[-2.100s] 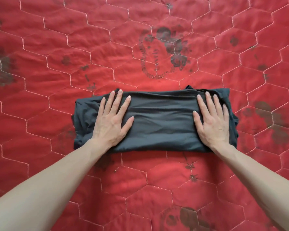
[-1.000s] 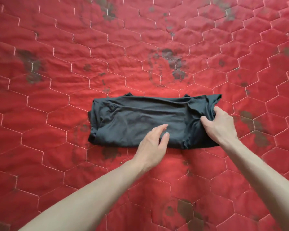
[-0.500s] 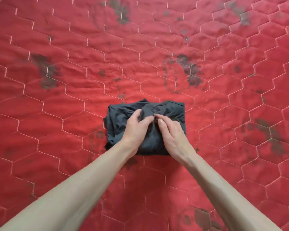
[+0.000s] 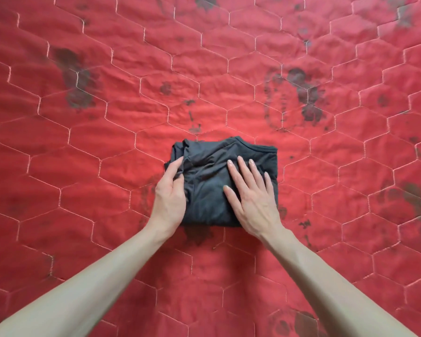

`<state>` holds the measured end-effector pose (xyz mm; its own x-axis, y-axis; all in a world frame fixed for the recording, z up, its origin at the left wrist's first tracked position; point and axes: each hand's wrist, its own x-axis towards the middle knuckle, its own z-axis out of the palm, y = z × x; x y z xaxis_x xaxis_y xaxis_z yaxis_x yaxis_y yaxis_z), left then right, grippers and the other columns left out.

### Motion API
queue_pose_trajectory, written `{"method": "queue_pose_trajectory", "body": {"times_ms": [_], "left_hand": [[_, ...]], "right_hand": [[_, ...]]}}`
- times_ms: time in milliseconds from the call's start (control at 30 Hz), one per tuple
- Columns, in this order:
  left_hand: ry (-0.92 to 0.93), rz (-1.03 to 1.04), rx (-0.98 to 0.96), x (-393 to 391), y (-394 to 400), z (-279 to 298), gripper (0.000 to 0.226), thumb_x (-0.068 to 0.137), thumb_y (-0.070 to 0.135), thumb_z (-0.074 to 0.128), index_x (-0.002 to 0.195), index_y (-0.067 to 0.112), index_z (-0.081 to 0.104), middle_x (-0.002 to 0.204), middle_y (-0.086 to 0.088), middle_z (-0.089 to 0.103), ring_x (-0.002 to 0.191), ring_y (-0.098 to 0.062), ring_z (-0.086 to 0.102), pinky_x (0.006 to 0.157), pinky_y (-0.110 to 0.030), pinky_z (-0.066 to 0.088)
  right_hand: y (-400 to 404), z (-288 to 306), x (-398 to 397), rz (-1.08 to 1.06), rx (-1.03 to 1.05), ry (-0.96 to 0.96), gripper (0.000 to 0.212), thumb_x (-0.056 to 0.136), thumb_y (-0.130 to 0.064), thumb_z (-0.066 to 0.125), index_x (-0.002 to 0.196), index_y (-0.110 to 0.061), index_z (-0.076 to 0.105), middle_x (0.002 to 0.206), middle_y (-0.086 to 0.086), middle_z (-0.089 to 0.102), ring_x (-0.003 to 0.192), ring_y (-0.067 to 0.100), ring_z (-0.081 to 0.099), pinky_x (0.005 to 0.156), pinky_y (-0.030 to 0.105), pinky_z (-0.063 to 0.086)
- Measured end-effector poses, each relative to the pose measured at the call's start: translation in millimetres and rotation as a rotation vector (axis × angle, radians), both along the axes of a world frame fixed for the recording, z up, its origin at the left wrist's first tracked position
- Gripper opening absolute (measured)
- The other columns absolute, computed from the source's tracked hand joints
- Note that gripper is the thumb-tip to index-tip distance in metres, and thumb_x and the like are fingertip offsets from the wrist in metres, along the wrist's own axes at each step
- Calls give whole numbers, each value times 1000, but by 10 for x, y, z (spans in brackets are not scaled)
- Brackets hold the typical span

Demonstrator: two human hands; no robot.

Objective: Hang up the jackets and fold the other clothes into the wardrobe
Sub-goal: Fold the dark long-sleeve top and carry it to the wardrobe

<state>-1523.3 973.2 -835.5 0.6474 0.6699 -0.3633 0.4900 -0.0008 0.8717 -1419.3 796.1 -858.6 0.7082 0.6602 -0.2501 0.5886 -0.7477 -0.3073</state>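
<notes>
A dark grey garment (image 4: 212,190) lies folded into a compact, roughly square bundle at the middle of the view, a hemmed neckline edge showing along its far side, with creases bunched toward its left

Red hexagon-quilted bedspread (image 4: 107,166), folded dark garment (image 4: 209,190) lying on it

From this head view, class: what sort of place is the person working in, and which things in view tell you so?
Probably a bedroom, on a bed. The whole surface is a red quilted cover with hexagon stitching and faded dark prints, and a dark garment, folded small, lies on it under the left hand and right hand. No wardrobe shows.
</notes>
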Motion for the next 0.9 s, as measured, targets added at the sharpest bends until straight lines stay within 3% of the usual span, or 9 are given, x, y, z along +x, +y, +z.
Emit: {"method": "queue_pose_trajectory", "body": {"times_ms": [67, 200, 367, 433, 467, 533, 633, 733, 900], "left_hand": [[28, 26, -13, -39, 57, -56, 47, 106, -2, 39, 146, 14, 56, 138, 6, 62, 127, 2, 53, 105, -2, 34], [28, 64, 3, -42, 104, -138, 47, 103, -5, 38, 141, 11, 60, 136, -1, 66, 128, -9, 58, 114, -20, 40], [69, 152, 4, -10, 195, -233, 39, 99, -7, 43, 119, 16, 68, 104, 9, 71, 94, 1, 61, 82, -4, 43], [78, 176, -4, -1, 214, -220, 28, 102, 0, 48, 117, 15, 66, 104, 3, 70, 87, 1, 62, 80, -5, 44], [96, 184, 88, -10, 208, -211, 24, 103, 6, 51, 122, 13, 64, 110, -1, 68, 96, -3, 62, 88, -11, 45], [174, 127, 480, -13, 135, -170, 32, 99, 17, 57, 130, 11, 57, 121, -8, 60, 115, -23, 54, 105, -31, 39], [184, -235, 924, 54, -78, -151, 44, 98, 25, 54, 139, 10, 54, 144, -15, 49, 138, -34, 43, 119, -46, 30], [256, -616, 1030, 97, -281, -300, 53, 104, 31, 46, 152, 8, 48, 163, -16, 38, 155, -34, 30, 125, -55, 23], [308, -592, 943, 37, -244, -538, 64, 103, 41, 44, 162, 17, 35, 171, -10, 24, 160, -31, 16, 128, -55, 14]], "right_hand": [[47, -58, 3, 45, -32, -46, 64, 106, -58, 25, 166, -35, 19, 174, -7, 15, 161, 19, 10, 128, 51, 14], [105, -147, -10, 75, -74, -108, 65, 107, -58, 26, 166, -34, 16, 175, -5, 12, 162, 22, 10, 127, 55, 16], [290, -135, -47, 153, -88, -77, 67, 105, -61, 20, 166, -35, 15, 175, -7, 10, 162, 22, 5, 127, 57, 11], [333, -90, -13, 175, -53, -19, 66, 105, -60, 17, 166, -36, 16, 175, -8, 9, 162, 20, 3, 127, 56, 11], [323, -61, 16, 163, -26, -28, 64, 106, -57, 18, 166, -35, 19, 175, -8, 11, 162, 19, 4, 128, 55, 12], [243, -22, 77, 64, 23, -125, 57, 109, -47, 27, 164, -31, 30, 174, -4, 17, 161, 18, 10, 128, 52, 15], [51, -30, 83, -157, 0, -179, 56, 110, -43, 36, 163, -28, 32, 174, 0, 16, 162, 21, 9, 128, 52, 14], [-47, -113, 21, -203, -41, -104, 62, 109, -48, 38, 165, -26, 24, 175, 1, 9, 162, 23, 3, 128, 52, 16], [-81, -240, 17, -210, 77, -99, 61, 109, -45, 41, 164, -22, 29, 174, 4, 18, 161, 25, 10, 126, 51, 23]]}}
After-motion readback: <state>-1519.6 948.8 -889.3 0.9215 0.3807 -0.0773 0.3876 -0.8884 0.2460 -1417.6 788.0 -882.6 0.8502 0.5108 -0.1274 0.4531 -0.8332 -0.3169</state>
